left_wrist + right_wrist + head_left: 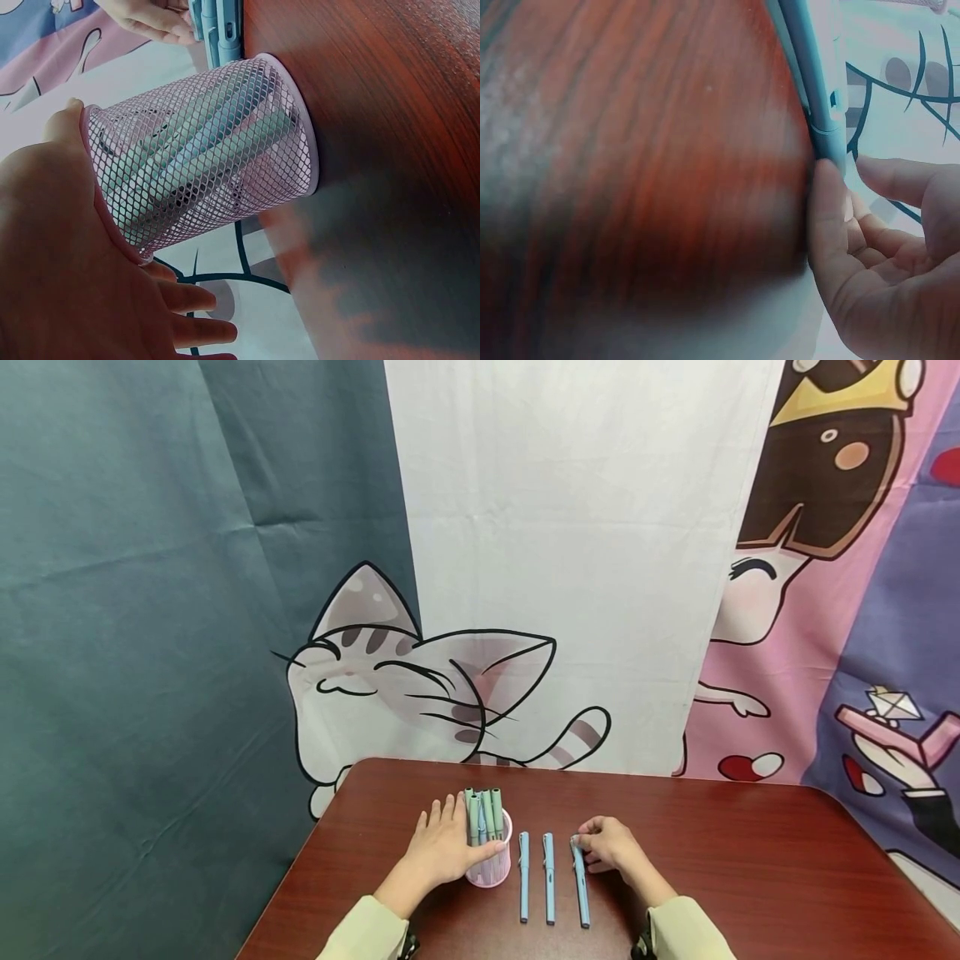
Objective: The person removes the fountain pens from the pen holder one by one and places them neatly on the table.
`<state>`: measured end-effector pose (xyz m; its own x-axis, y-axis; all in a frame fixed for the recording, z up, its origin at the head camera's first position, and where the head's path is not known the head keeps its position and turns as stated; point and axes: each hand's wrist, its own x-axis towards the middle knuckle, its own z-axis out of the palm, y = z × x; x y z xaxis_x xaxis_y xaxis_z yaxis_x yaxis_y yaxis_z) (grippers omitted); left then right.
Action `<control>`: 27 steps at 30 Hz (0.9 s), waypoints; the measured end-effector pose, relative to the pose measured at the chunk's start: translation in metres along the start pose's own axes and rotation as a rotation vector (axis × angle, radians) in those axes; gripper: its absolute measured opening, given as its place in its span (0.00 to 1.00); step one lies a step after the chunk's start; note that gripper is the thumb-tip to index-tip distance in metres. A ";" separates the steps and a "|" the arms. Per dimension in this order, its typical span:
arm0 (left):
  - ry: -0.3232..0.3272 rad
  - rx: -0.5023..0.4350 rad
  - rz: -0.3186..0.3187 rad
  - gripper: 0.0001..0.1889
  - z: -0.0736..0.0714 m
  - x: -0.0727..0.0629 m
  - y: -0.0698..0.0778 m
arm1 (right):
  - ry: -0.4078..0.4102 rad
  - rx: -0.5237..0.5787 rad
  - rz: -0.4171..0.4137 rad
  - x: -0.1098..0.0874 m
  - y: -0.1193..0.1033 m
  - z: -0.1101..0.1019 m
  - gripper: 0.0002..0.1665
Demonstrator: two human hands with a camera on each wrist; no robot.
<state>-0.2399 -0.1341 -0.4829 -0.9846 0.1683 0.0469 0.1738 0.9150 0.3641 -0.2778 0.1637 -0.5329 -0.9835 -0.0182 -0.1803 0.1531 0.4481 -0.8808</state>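
Observation:
A pink mesh pen holder point(492, 872) stands upright on the table with several green-capped pens point(497, 811) and something blue inside. My left hand point(438, 847) rests against its rim; the thumb lies across the near side and the straight fingers spread on the far left. To the right, three light blue pens lie side by side: a left pen point(524, 881), a middle pen point(550, 885) and a right pen point(581, 893). At the right pen's far, clip end is my right hand point(613, 847). In the right wrist view its index fingertip touches a blue pen point(826, 135), with the thumb slightly apart.
The reddish-brown wooden table point(750, 860) has rounded far corners. Behind it hangs a curtain point(600, 527) printed with a cartoon cat and other figures. Pale sleeves point(367, 931) cover both forearms, and dark bands show at the wrists.

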 end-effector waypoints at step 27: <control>0.002 -0.016 0.001 0.64 0.000 0.001 0.000 | -0.044 0.110 -0.150 -0.001 -0.060 0.004 0.14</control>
<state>-0.2406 -0.1340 -0.4830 -0.9844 0.1689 0.0493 0.1749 0.9088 0.3789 -0.2853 0.1328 -0.4815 -0.9912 -0.1180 -0.0599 0.0168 0.3367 -0.9415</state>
